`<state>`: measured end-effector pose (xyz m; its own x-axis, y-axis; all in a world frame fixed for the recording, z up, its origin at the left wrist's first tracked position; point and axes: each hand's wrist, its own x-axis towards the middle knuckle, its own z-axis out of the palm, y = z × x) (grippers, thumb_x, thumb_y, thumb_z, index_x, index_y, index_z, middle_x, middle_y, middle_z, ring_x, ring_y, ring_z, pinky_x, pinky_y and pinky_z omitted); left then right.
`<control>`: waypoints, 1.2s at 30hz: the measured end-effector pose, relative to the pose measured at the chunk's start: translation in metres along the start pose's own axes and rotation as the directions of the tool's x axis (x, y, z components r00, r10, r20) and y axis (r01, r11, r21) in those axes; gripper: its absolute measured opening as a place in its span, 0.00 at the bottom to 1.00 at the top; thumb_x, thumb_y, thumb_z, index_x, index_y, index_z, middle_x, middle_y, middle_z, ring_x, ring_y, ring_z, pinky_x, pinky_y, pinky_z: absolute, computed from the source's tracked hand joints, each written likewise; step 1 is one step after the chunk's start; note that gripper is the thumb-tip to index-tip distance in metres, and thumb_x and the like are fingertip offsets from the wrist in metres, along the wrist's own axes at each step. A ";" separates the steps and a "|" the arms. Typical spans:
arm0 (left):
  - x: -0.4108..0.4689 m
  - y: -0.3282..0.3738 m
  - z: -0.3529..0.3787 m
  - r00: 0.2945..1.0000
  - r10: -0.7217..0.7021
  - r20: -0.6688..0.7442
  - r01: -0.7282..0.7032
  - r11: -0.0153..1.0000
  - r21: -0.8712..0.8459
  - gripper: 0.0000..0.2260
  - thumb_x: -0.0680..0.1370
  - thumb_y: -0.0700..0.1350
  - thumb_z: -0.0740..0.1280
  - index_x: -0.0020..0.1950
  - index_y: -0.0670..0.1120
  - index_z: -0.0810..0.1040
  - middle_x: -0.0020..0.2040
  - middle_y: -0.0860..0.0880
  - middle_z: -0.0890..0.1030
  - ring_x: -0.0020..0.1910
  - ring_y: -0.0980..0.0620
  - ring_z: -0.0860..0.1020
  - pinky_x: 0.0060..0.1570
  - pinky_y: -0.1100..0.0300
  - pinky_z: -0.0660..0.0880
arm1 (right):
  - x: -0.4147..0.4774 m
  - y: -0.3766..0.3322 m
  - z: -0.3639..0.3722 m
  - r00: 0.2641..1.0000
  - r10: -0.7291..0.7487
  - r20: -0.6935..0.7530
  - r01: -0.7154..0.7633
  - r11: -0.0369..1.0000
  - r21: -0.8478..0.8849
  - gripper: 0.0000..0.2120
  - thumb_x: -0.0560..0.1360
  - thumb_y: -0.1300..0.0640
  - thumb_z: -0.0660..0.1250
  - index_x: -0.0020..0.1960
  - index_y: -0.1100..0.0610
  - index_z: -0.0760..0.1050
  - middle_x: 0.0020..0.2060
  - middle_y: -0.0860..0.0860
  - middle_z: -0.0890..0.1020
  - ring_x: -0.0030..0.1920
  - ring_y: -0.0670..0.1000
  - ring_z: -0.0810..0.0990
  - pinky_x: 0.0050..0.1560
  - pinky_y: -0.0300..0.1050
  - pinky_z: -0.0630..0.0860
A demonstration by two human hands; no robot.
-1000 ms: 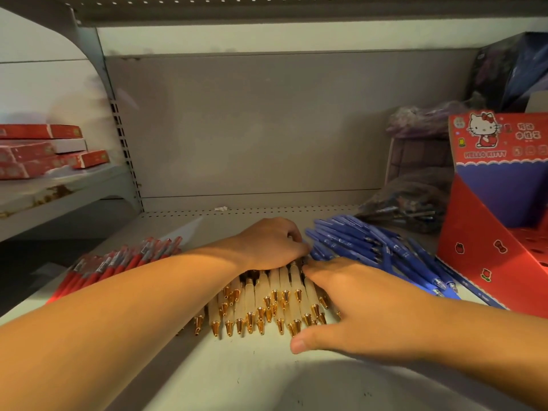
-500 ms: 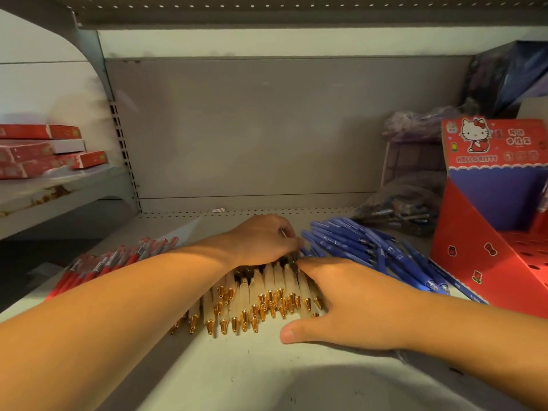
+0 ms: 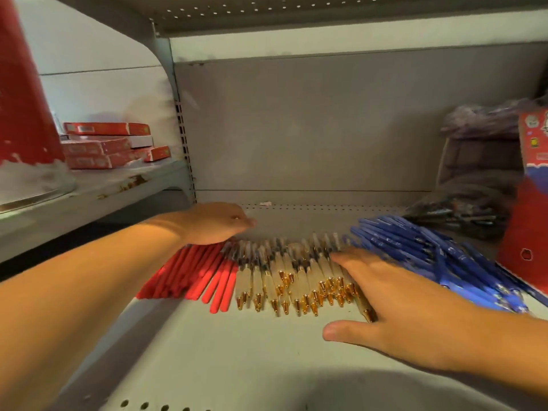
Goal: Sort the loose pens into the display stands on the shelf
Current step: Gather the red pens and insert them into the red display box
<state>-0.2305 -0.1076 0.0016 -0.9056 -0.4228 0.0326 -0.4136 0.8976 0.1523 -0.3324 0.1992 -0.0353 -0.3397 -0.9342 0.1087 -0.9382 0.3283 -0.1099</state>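
left hand [image 3: 216,222]: Yours sits palm down on the far ends of the red pens [image 3: 189,271], where that row meets the white-and-gold pens [image 3: 290,274]. Fingers reach out fairly straight to the right. What's under the palm is hidden, so I can't tell if it pins anything.
right hand [image 3: 400,295]: Flat, fingers spread, thumb out on the bare shelf [image 3: 237,351]. The fingers lie across the right end of the white-and-gold row, against the blue pens [image 3: 430,256]. It holds nothing.
why the hands sit so: My read is that you're bracketing the white-and-gold row from both ends. The left acts as a stop on the far-left side, and the right as a fence that keeps the blue ones out.
pen layout: There are three colour groups side by side on the shelf: red left, white-and-gold middle, blue right. Gold tips point near and the barrels run near to far. That looks like pre-sorting by colour, so each batch lifts as one.
blue pens: These are fanned and piled, less squared than the others.
display stand [image 3: 525,232]: Red card, cut off at the right edge, just beside the blue pile. No pens are visible in the part that shows.
task state: I judge it early. Every loose pen in view lies on the shelf.
risk: Round barrels roll, so a loose sweep could mix the white-and-gold with the blue.
far right: Bagged stock [image 3: 468,215] sits behind the blue pile, too blurred to tell what it is.
left shelf: Red boxes [image 3: 109,146] are stacked there, well apart from the pens.
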 end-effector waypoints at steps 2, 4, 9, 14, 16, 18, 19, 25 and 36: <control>-0.001 -0.008 0.008 0.999 -0.029 0.017 0.028 1.000 0.011 0.27 0.79 0.67 0.51 0.69 0.53 0.72 0.68 0.50 0.75 0.63 0.50 0.73 0.66 0.48 0.67 | 0.002 -0.006 0.004 0.999 0.036 0.003 -0.036 0.998 -0.047 0.50 0.60 0.16 0.44 0.76 0.39 0.42 0.77 0.43 0.52 0.76 0.48 0.57 0.75 0.48 0.58; -0.001 -0.012 0.013 0.998 -0.043 0.044 0.041 0.999 0.030 0.28 0.79 0.68 0.49 0.70 0.54 0.72 0.70 0.50 0.74 0.65 0.49 0.72 0.67 0.50 0.65 | 0.005 -0.011 0.006 0.998 0.054 0.023 -0.053 0.996 -0.071 0.49 0.61 0.17 0.41 0.76 0.39 0.39 0.78 0.43 0.48 0.77 0.51 0.55 0.76 0.50 0.56; 0.003 -0.016 0.020 0.999 -0.037 0.029 0.036 0.998 0.042 0.26 0.79 0.68 0.50 0.60 0.52 0.76 0.54 0.51 0.79 0.51 0.54 0.75 0.58 0.53 0.70 | 0.010 -0.014 0.007 0.996 0.086 -0.001 -0.086 0.991 -0.102 0.47 0.61 0.17 0.39 0.75 0.38 0.41 0.76 0.43 0.53 0.73 0.53 0.62 0.74 0.50 0.62; 0.005 -0.014 0.023 0.999 -0.034 -0.037 0.037 0.996 0.079 0.24 0.80 0.67 0.52 0.50 0.50 0.77 0.47 0.50 0.80 0.45 0.55 0.77 0.46 0.57 0.70 | 0.016 -0.021 0.008 0.992 0.119 -0.037 -0.123 0.980 -0.156 0.50 0.60 0.17 0.38 0.75 0.42 0.47 0.74 0.48 0.57 0.71 0.55 0.64 0.71 0.51 0.65; 0.005 -0.013 0.024 0.998 -0.022 -0.054 0.028 0.993 0.117 0.25 0.80 0.66 0.51 0.50 0.49 0.77 0.47 0.49 0.80 0.44 0.54 0.77 0.46 0.57 0.70 | 0.019 -0.024 0.008 0.990 0.135 -0.043 -0.140 0.973 -0.186 0.51 0.60 0.17 0.37 0.75 0.44 0.48 0.73 0.49 0.58 0.71 0.56 0.65 0.70 0.52 0.67; 0.003 -0.010 0.025 0.998 -0.015 -0.068 0.025 0.990 0.141 0.26 0.81 0.66 0.49 0.49 0.48 0.77 0.46 0.49 0.79 0.44 0.54 0.77 0.46 0.56 0.70 | 0.021 -0.027 0.008 0.988 0.146 -0.046 -0.153 0.966 -0.211 0.52 0.59 0.17 0.36 0.75 0.45 0.49 0.73 0.50 0.59 0.71 0.57 0.65 0.69 0.53 0.67; 0.002 -0.009 0.025 0.997 -0.014 -0.073 0.025 0.989 0.149 0.27 0.81 0.66 0.48 0.49 0.48 0.77 0.46 0.49 0.80 0.45 0.54 0.77 0.47 0.56 0.70 | 0.022 -0.028 0.008 0.987 0.150 -0.051 -0.158 0.963 -0.218 0.52 0.59 0.18 0.35 0.75 0.46 0.49 0.73 0.51 0.60 0.71 0.57 0.65 0.69 0.54 0.68; -0.004 0.013 0.021 0.985 0.077 -0.154 -0.065 0.994 0.083 0.26 0.80 0.68 0.47 0.58 0.53 0.76 0.52 0.54 0.79 0.51 0.54 0.76 0.54 0.55 0.69 | 0.025 -0.024 0.005 0.993 0.117 -0.010 -0.117 0.977 -0.181 0.50 0.62 0.17 0.41 0.76 0.45 0.50 0.75 0.50 0.59 0.72 0.57 0.63 0.71 0.57 0.66; 0.015 0.052 0.044 0.985 0.165 -0.050 -0.171 0.975 -0.140 0.37 0.70 0.76 0.44 0.62 0.54 0.75 0.51 0.56 0.79 0.48 0.60 0.75 0.50 0.60 0.70 | -0.007 0.054 -0.043 0.973 -0.007 0.230 -0.004 0.999 0.046 0.47 0.64 0.25 0.67 0.76 0.34 0.48 0.74 0.30 0.56 0.65 0.30 0.57 0.61 0.23 0.53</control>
<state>-0.2702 -0.0615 -0.0333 -0.9557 -0.2744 0.1063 -0.2357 0.9302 0.2815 -0.3840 0.2294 0.0004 -0.3090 -0.9433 -0.1210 -0.9327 0.3255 -0.1556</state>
